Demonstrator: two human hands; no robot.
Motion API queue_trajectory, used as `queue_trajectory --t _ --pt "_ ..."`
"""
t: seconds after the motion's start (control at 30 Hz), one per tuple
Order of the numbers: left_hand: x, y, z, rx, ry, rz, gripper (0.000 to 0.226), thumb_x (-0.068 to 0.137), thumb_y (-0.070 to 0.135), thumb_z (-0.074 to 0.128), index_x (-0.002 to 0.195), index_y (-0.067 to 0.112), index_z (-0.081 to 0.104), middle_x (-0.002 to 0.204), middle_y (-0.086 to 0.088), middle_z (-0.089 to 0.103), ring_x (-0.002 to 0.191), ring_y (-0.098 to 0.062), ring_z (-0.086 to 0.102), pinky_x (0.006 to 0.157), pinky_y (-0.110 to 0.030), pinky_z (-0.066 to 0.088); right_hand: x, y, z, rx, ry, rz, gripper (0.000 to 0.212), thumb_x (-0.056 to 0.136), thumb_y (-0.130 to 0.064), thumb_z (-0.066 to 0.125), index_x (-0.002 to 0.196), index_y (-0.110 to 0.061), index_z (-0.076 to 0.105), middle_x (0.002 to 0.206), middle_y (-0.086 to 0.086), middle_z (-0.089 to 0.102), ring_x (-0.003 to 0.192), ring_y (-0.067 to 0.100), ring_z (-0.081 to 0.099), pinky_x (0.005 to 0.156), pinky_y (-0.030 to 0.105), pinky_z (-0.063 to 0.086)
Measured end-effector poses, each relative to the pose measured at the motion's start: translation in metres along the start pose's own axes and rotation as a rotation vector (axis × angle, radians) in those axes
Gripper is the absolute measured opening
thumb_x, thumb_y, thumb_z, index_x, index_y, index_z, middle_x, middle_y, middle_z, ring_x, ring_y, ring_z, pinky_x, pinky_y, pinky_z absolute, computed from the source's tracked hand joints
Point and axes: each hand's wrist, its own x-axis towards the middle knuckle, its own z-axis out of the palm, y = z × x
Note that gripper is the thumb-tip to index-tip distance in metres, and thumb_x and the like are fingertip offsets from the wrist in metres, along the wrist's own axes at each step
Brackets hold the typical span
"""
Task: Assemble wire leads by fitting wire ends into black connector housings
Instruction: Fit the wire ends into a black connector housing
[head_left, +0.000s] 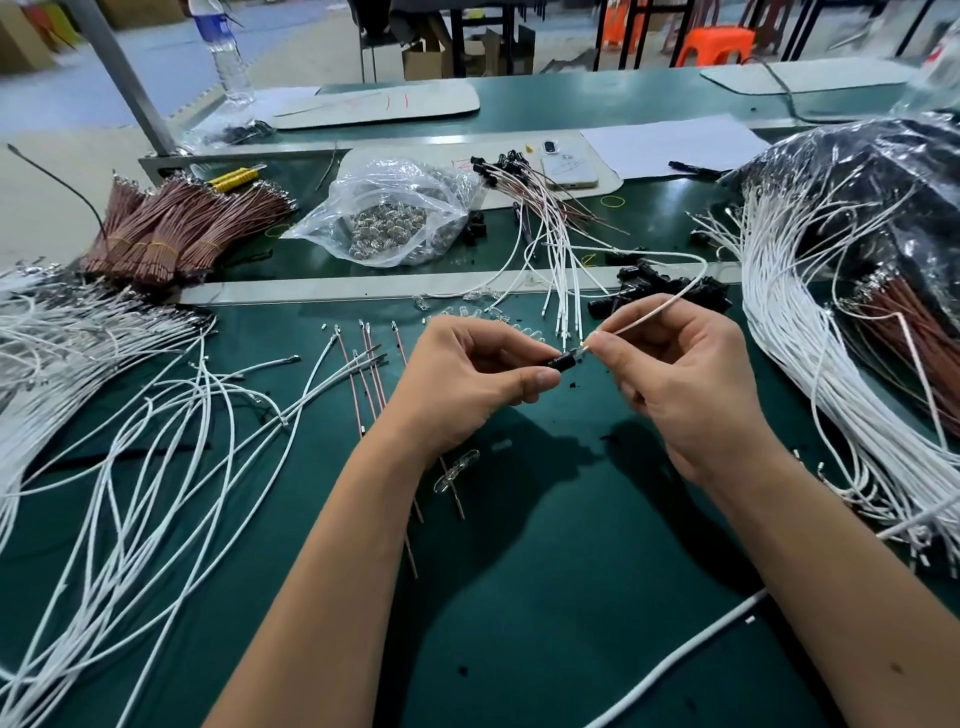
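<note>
— What crowds you?
— Loose white wires (156, 415) lower left, a white bundle (810, 364) right, spare housings (660, 291) above my hands.
— Your grip?
— My left hand (467, 374) pinches the black connector housing (562, 360) mid-frame; my right hand (675, 384) pinches the white wire (654, 312) at its mouth.
— Room?
— Bare green worktop (545, 597) between my forearms

Green-topped bench (545, 597); clear water bottle (224, 52) upright at far left, by a grey post (122, 78); white phone (569, 163) lying flat mid-back, w/ a sheet of paper (670, 143) just to its right; orange plastic stool (717, 45) on the floor behind; cardboard boxes (421, 60) nr it.
</note>
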Motion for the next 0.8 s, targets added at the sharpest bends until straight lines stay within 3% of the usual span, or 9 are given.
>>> queue_trajectory --t 0.13,0.27,0.43,0.8 --pt "0.000 0.002 0.002 -0.039 0.052 0.006 0.016 0.079 -0.001 0.082 0.095 0.000 0.079 0.078 -0.025 0.073 0.062 -0.016 0.062 0.063 -0.020 0.052 0.001 0.000 0.000 0.118 -0.042 0.062 0.016 0.087 0.000 0.077 0.081 -0.012 0.068 0.059 0.000 0.057 0.043 0.010 0.040 0.041 0.019 0.030" --pt "-0.001 0.003 0.002 -0.041 0.040 -0.010 0.017 0.077 -0.003 0.083 0.093 -0.004 0.077 0.072 -0.021 0.072 0.059 -0.016 0.063 0.061 -0.020 0.051 0.001 0.003 0.000 0.049 -0.010 0.052 0.016 0.087 -0.001 0.078 0.081 -0.012 0.068 0.058 0.000 0.057 0.044 0.011 0.041 0.042 0.020 0.031" --pt "-0.001 0.004 0.004 -0.051 0.065 -0.005 0.017 0.080 -0.003 0.081 0.095 -0.006 0.076 0.073 -0.024 0.071 0.058 -0.015 0.063 0.061 -0.021 0.053 0.004 0.000 -0.004 0.171 -0.075 0.097 0.014 0.076 -0.014 0.080 0.083 -0.012 0.068 0.062 0.004 0.056 0.043 0.010 0.039 0.041 0.020 0.029" --pt "-0.001 0.006 0.003 -0.063 0.037 0.024 0.018 0.079 0.002 0.082 0.096 -0.002 0.078 0.076 -0.026 0.071 0.062 -0.017 0.061 0.065 -0.026 0.053 0.005 -0.001 -0.010 0.123 -0.098 0.090 0.010 0.080 -0.008 0.078 0.085 -0.011 0.069 0.070 0.012 0.056 0.044 0.011 0.039 0.043 0.021 0.029"
